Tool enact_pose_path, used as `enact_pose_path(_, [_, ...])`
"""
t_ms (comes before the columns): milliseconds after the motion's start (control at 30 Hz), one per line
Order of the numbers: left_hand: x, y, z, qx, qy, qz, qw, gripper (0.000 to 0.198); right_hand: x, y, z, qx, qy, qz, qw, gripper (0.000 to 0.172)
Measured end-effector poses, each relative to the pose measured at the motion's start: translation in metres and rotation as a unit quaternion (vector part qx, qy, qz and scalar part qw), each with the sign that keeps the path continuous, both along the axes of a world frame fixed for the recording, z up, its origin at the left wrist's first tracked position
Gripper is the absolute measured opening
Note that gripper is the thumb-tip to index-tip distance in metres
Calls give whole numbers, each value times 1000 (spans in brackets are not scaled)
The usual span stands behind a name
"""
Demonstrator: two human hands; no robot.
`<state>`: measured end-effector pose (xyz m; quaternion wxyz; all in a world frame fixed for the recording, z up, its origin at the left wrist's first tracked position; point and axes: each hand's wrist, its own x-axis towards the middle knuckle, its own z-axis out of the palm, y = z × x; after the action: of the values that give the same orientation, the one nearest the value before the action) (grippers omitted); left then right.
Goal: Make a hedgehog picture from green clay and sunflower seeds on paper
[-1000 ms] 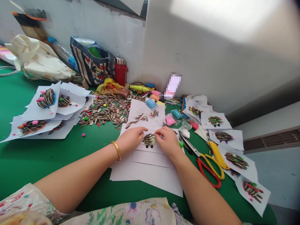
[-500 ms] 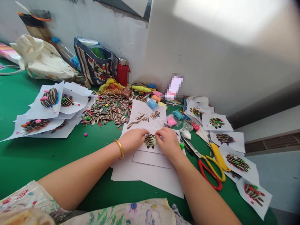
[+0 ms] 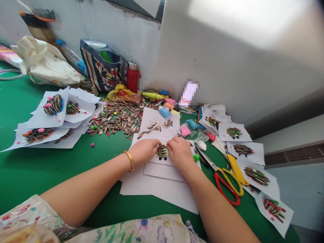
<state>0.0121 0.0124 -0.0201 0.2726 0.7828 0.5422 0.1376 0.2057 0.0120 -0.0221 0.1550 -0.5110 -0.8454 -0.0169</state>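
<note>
A small hedgehog figure (image 3: 162, 153) of pale green clay, with striped sunflower seeds as spines and dark feet, lies on white paper (image 3: 164, 172). My left hand (image 3: 144, 151), with a gold bangle at the wrist, rests against its left edge, thumb and fingers drawn together. At the figure's upper right, the fingers of my right hand (image 3: 181, 153) are bent into a pinch. What lies between the fingertips of either hand is hidden. Loose sunflower seeds (image 3: 153, 127) are spread on another sheet just beyond.
A seed heap (image 3: 118, 118) lies behind on the left. Scissors (image 3: 224, 180) and a yellow utility knife (image 3: 236, 168) are at right. Finished hedgehog cards (image 3: 49, 118) are stacked left, with more cards (image 3: 257, 175) along the right edge. Clay packets (image 3: 191, 125) and a red flask (image 3: 132, 77) stand farther back.
My right hand has shifted slightly, its fingers curling closer over the figure's right side. My left hand and the figure stay in place.
</note>
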Motion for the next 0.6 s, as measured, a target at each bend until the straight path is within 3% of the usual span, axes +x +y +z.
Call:
enact_pose_path(233, [-1, 1, 0, -9, -25, 12, 1000, 41, -1, 0, 0, 3, 4, 4, 1000, 13])
enact_pose_path(367, [-2, 3, 5, -41, -145, 85, 985, 36, 1, -2, 5, -7, 20, -5, 1000, 13])
enact_pose_path(433, [-1, 3, 11, -125, -253, 146, 948, 35, 2, -5, 9, -4, 46, -2, 999, 15])
enact_pose_path(500, [1, 0, 19, -228, -375, 185, 879, 34, 2, -10, 14, 5, 86, 22, 996, 16])
enact_pose_path(600, [5, -7, 29, -321, -476, 191, 796, 32, -2, -18, 20, 23, 141, 83, 986, 17])
